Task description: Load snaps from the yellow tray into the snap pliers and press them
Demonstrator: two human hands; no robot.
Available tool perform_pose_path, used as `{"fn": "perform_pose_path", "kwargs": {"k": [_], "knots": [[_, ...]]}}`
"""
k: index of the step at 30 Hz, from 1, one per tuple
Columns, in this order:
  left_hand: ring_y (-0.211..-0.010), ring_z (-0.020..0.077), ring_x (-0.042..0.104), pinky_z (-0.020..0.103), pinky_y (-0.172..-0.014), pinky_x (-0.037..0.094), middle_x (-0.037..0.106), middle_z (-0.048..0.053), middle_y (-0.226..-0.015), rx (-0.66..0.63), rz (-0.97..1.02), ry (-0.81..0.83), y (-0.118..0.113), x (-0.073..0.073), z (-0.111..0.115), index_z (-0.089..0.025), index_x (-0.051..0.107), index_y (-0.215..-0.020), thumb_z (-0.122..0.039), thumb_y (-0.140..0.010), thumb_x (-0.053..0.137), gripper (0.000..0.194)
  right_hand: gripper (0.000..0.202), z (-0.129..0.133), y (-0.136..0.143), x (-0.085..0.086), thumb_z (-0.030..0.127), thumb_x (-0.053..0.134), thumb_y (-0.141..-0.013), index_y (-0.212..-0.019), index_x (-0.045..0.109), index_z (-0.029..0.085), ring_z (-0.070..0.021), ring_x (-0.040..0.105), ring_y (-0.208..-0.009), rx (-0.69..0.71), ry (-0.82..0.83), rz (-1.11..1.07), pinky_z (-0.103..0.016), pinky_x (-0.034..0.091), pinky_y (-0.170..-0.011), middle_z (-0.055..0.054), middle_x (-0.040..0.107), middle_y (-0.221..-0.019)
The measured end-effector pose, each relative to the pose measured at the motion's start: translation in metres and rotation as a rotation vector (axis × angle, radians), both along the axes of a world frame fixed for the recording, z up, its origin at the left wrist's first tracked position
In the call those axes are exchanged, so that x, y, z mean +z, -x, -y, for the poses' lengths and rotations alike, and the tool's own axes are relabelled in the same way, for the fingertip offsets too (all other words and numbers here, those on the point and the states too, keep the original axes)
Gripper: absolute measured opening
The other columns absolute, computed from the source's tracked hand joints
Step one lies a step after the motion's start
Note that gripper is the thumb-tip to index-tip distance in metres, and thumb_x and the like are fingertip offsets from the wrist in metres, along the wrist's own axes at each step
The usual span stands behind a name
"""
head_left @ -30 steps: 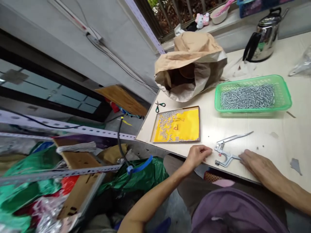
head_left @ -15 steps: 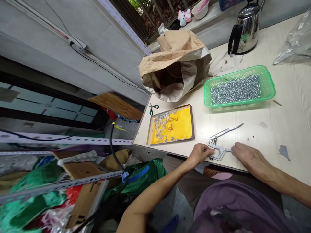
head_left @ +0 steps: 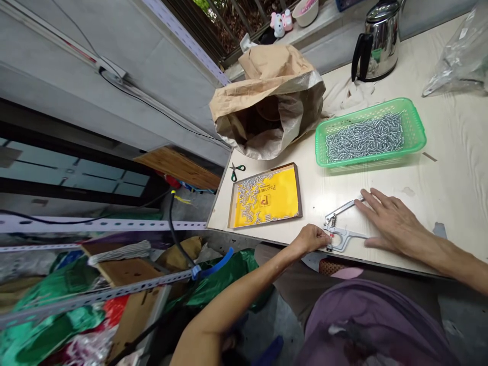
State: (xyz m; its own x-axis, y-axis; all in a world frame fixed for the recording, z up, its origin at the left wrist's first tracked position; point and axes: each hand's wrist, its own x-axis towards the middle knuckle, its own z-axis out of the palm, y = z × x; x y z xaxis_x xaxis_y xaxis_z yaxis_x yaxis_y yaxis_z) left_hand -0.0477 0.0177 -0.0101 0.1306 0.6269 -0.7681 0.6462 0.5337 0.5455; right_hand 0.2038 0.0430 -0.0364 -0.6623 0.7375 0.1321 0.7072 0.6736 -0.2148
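Note:
Near the table's front edge lies a metal hand-press tool with two long handles spread apart and a small spring at its hinge. My left hand is closed in a pinch at the tool's left end, beside a tiny red spot; what its fingertips hold is too small to name. At the right, my right hand is spread, its fingertips at the upper handle and its thumb by the lower one. To the left, a shallow tray with a yellow sheet bears many small metal pieces.
A green basket full of small metal pins stands behind the tool. Scissors lie beyond the tray's left corner. Farther back are an open paper sack, a steel kettle and a plastic bag.
My right hand has opened and its fingers have reached up to the upper handle, away from its grip at the lower one. My left hand stays at the tool's end. The view has shifted slightly.

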Motion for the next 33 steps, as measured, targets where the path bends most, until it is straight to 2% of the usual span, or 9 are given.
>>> {"fn": "perform_pose_path", "kwargs": {"k": [3,12,14,17,19,22,26,31,33], "knots": [[-0.048,0.0056,0.036,0.019,-0.048,0.027,0.046,-0.005,-0.049,0.013,-0.019,0.0,-0.003,0.004,-0.001,-0.011,0.063,-0.062,-0.03,-0.065,0.062,0.019,0.083,-0.012,-0.001,-0.002,0.056,0.068,-0.067,-0.135,0.041,0.015,-0.0369,0.039,-0.126,0.034,-0.006,0.053,-0.05,0.036,-0.093,-0.021,0.05,-0.135],[-0.046,0.0062,0.034,0.021,-0.048,0.026,0.039,-0.006,-0.046,-0.141,-0.132,-0.031,-0.006,0.013,0.001,-0.013,0.055,-0.054,-0.034,-0.079,0.061,0.033,0.067,-0.012,0.01,0.012,0.047,0.074,-0.064,-0.117,0.054,0.011,-0.0303,0.053,-0.095,0.021,-0.028,0.134,-0.043,0.035,-0.083,-0.015,0.063,-0.104],[-0.055,0.0102,0.046,0.022,-0.054,0.036,0.047,-0.003,-0.053,-0.2,-0.246,-0.209,-0.011,0.016,0.008,-0.014,0.058,-0.059,-0.031,-0.082,0.061,0.029,0.06,-0.01,0.011,0.014,0.045,0.076,-0.065,-0.111,0.058,0.011,-0.0286,0.053,-0.091,0.021,-0.031,0.15,-0.041,0.036,-0.081,-0.014,0.064,-0.1],[-0.087,0.0202,0.058,0.032,-0.077,0.049,0.062,0.006,-0.085,-0.338,-0.342,-0.645,-0.026,0.016,0.016,-0.015,0.063,-0.084,-0.031,-0.084,0.063,0.016,0.053,-0.007,0.011,0.015,0.042,0.077,-0.066,-0.105,0.06,0.011,-0.0268,0.052,-0.088,0.019,-0.02,0.137,-0.038,0.037,-0.078,-0.013,0.063,-0.096],[-0.107,0.0261,0.055,0.04,-0.089,0.049,0.061,0.012,-0.111,-0.486,-0.301,-0.839,-0.039,0.011,0.014,-0.016,0.058,-0.107,-0.037,-0.083,0.066,0.033,0.055,-0.007,0.009,0.015,0.04,0.08,-0.064,-0.106,0.06,0.01,-0.0269,0.052,-0.088,0.021,0.008,0.106,-0.036,0.039,-0.076,-0.013,0.062,-0.096],[-0.118,0.0306,0.048,0.047,-0.097,0.045,0.051,0.018,-0.131,-0.657,-0.244,-0.926,-0.053,0.001,-0.001,-0.012,0.044,-0.128,-0.037,-0.08,0.07,0.059,0.064,-0.007,0.006,0.015,0.038,0.083,-0.059,-0.111,0.058,0.01,-0.0277,0.052,-0.089,0.021,0.047,0.058,-0.035,0.041,-0.072,-0.014,0.061,-0.099],[-0.107,0.0289,0.052,0.045,-0.091,0.048,0.054,0.015,-0.123,-0.758,-0.23,-0.883,-0.058,-0.002,-0.019,-0.012,0.039,-0.131,-0.037,-0.081,0.069,0.064,0.062,-0.007,0.003,0.016,0.037,0.084,-0.059,-0.108,0.059,0.009,-0.0272,0.051,-0.087,0.013,0.029,0.073,-0.035,0.04,-0.07,-0.013,0.061,-0.095],[-0.095,0.0252,0.055,0.041,-0.082,0.049,0.06,0.011,-0.1,-0.809,-0.284,-0.861,-0.06,-0.001,-0.023,-0.013,0.055,-0.107,-0.035,-0.092,0.053,0.026,0.004,0.001,0.006,0.01,0.012,0.062,-0.08,-0.081,0.061,0.016,-0.0208,0.051,-0.075,0.042,-0.107,0.049,-0.031,0.037,-0.067,-0.006,0.059,-0.077],[-0.093,0.0246,0.056,0.04,-0.08,0.049,0.061,0.01,-0.093,-0.811,-0.305,-0.871,-0.062,-0.004,-0.023,-0.014,0.058,-0.098,-0.033,-0.095,0.046,0.022,0.018,0.002,0.008,0.008,0.003,0.051,-0.083,-0.075,0.059,0.017,-0.0195,0.051,-0.073,0.042,-0.15,0.038,-0.031,0.036,-0.067,-0.005,0.058,-0.073]]}}
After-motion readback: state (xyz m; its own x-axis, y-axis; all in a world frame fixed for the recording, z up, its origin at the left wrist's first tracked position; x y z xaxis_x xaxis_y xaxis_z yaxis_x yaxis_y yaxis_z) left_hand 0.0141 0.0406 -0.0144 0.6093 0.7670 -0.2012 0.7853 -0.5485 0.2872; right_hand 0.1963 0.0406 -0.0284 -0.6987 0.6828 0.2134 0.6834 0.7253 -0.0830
